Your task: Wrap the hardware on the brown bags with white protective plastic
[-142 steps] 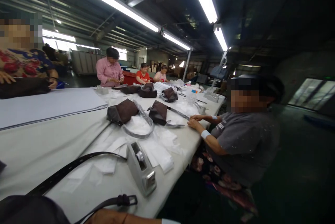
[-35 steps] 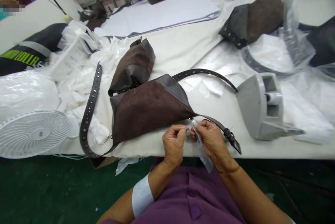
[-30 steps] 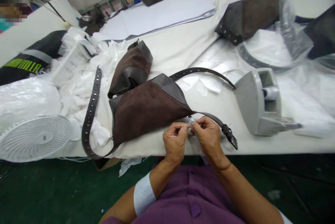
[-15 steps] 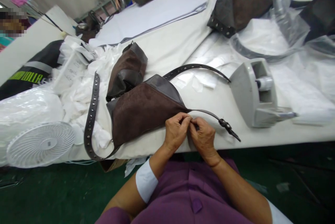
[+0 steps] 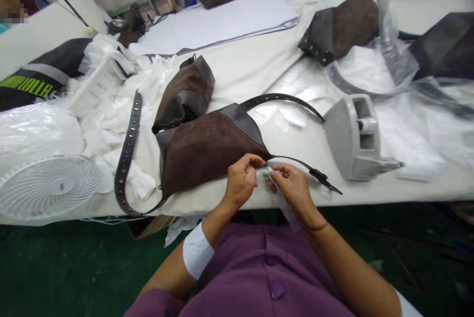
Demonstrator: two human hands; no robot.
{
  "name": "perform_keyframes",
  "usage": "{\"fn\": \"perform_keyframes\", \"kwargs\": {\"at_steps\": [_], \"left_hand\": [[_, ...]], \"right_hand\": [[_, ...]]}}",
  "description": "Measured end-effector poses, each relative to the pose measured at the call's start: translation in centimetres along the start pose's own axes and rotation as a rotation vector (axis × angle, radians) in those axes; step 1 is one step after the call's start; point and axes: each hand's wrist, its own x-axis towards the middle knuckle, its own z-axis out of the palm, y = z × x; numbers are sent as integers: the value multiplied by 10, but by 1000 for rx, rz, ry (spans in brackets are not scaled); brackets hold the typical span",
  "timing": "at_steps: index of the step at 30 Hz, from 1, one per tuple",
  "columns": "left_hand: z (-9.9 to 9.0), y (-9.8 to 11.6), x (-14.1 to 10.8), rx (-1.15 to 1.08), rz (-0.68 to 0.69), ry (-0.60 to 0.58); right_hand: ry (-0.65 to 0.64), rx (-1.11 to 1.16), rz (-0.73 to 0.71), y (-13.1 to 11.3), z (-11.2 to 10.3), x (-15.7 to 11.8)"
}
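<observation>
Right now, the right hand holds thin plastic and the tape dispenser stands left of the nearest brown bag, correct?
No: the head view shows the tape dispenser standing right of the nearest brown bag; the right hand does hold thin plastic.

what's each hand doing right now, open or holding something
Left hand: fingers curled at a corner of the bag; grip can't be told.
Right hand: closed, holding a plastic strip.

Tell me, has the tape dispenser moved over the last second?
No: the dispenser sits just as before, set back from the table's front edge, with the tip of the strap at its left side.
</observation>
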Motion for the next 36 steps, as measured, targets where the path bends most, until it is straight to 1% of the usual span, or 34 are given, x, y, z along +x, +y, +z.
{"fn": "perform_keyframes", "kwargs": {"at_steps": [3, 6, 8, 10, 12, 16, 21, 25, 28, 31, 33, 36], "left_hand": [[0, -16, -16, -136, -184, 32], [4, -28, -21, -458, -416, 7], [6, -30, -19, -657, -539, -53], [9, -30, -17, -771, -612, -122], [14, -29, -14, -818, -647, -147], [25, -29, -9, -833, -647, -104], [38, -30, -5, -835, -640, 29], [41, -30, -8, -817, -612, 109], [38, -30, -13, -801, -594, 128], [34, -29, -15, -771, -576, 137], [34, -28, -15, -750, -557, 163], [37, -27, -16, -729, -505, 209]], "right_hand": [[-121, 244, 230, -3, 0, 2], [-246, 377, 411, -11, -4, 5], [-309, 440, 504, -16, -7, 6], [-331, 489, 582, -20, -10, 8], [-320, 513, 627, -20, -11, 10], [-319, 521, 595, -14, -13, 12], [-368, 497, 515, -8, -15, 14], [-405, 457, 450, -6, -14, 11], [-424, 447, 440, -5, -12, 8], [-349, 465, 387, -4, -6, 6], [-263, 454, 295, -4, -2, 6], [-140, 377, 164, -1, 3, 7]]}}
